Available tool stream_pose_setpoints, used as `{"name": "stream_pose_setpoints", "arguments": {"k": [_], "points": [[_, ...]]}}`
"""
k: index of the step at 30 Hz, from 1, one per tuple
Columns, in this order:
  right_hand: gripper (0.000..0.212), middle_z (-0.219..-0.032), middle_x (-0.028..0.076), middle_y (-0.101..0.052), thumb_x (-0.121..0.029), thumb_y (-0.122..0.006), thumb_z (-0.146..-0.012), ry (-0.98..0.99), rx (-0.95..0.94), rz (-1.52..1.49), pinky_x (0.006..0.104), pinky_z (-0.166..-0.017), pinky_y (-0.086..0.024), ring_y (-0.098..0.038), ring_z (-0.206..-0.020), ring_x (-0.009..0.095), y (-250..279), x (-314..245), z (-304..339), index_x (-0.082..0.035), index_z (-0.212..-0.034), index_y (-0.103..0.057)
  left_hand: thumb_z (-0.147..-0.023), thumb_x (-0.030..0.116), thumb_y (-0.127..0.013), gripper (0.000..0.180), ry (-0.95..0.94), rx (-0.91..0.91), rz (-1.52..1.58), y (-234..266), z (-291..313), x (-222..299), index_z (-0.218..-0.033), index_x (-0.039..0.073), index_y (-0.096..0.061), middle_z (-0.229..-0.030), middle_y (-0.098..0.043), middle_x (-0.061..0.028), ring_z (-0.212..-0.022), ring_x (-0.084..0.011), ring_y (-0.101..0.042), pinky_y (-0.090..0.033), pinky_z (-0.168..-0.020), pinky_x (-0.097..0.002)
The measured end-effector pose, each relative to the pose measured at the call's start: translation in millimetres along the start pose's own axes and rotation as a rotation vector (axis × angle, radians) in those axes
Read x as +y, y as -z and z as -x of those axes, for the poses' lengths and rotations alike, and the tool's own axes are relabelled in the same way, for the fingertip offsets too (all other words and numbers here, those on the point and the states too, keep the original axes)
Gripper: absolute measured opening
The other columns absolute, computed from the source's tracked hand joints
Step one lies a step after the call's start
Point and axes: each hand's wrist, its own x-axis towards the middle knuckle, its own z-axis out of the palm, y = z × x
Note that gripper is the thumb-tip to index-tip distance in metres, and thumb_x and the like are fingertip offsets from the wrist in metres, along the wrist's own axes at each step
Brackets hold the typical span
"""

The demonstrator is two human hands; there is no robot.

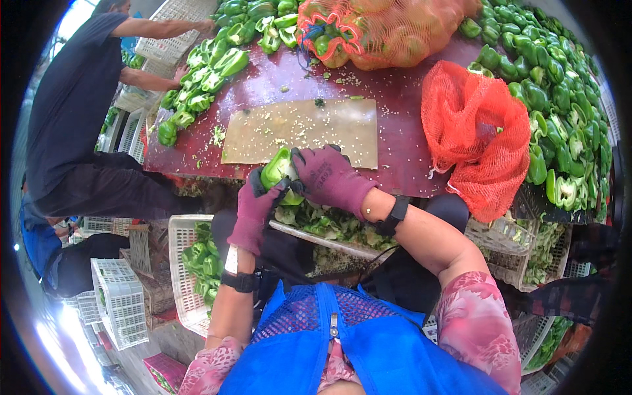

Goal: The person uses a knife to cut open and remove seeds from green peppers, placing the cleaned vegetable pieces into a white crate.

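Both hands wear maroon gloves with dark fingertips and meet over the near edge of the table. My left hand (255, 209) grips a green bell pepper (276, 167) from its left side. The pepper is cut open, and its pale inside faces my right hand (331, 175). That hand's fingers are curled against the opening from the right; whether they pinch the core inside is hidden. Just beyond the pepper lies a tan cutting board (309, 129), strewn with pale seeds. Under my hands a basin (336, 245) holds pepper cores and scraps.
An empty red mesh bag (475, 138) lies at the table's right, beside a large heap of green peppers (559, 112). A full orange mesh bag (395, 33) stands at the far side. White crate (191, 289) with peppers is left of my knees. A co-worker (79, 112) handles halved peppers at left.
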Motion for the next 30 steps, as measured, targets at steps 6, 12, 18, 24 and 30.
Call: {"name": "stream_pose_setpoints", "arguments": {"k": [6,12,18,24,30], "points": [[0.051,-0.093,0.018,-0.063,-0.043,-0.068,-0.077,-0.156,-0.053,-0.226,0.0433,-0.077,-0.05,-0.064,-0.088,0.033,-6,-1,3,-0.001,-0.103,-0.055,-0.077,0.006,-0.075,0.044,-0.03,-0.112,-0.137,6,0,-8,-0.116,-0.002,-0.056,-0.107,-0.065,-0.0062,-0.093,-0.0131,-0.061,-0.05,-0.083,-0.028],[0.051,-0.098,0.025,-0.063,-0.039,-0.065,-0.078,-0.253,0.013,-0.647,0.0454,-0.081,-0.05,-0.061,-0.093,0.041,-19,10,2,0.002,-0.108,-0.055,-0.069,0.007,-0.078,0.05,-0.004,-0.102,0.038,5,-7,-20,-0.115,0.001,-0.058,-0.101,-0.067,-0.0055,-0.091,-0.0103,-0.061,-0.05,-0.083,-0.0287],[0.051,-0.099,0.025,-0.061,-0.027,-0.07,-0.075,-0.195,0.083,-0.576,0.0447,-0.081,-0.05,-0.061,-0.093,0.041,-28,3,3,0.002,-0.112,-0.051,-0.07,0.005,-0.077,0.05,-0.026,-0.122,-0.063,13,-7,-22,-0.116,0.0,-0.057,-0.102,-0.066,-0.0057,-0.092,-0.0123,-0.061,-0.052,-0.082,-0.0292],[0.051,-0.097,0.023,-0.062,-0.028,-0.074,-0.071,-0.277,0.006,-0.485,0.0438,-0.079,-0.05,-0.061,-0.091,0.039,-22,-5,6,0.001,-0.109,-0.052,-0.07,0.007,-0.076,0.05,-0.05,-0.096,-0.181,10,-3,-24,-0.116,0.001,-0.057,-0.099,-0.067,-0.0063,-0.09,-0.012,-0.062,-0.052,-0.08,-0.0292],[0.04,-0.082,0.022,-0.065,-0.034,-0.076,-0.07,-0.268,0.035,-0.733,0.0415,-0.07,-0.05,-0.065,-0.078,0.035,5,6,0,0.0,-0.086,-0.061,-0.078,0.004,-0.057,0.041,0.159,-0.156,0.298,19,-4,-9,-0.119,-0.002,-0.057,-0.102,-0.066,-0.0078,-0.087,-0.0162,-0.064,-0.053,-0.077,-0.027]]}}
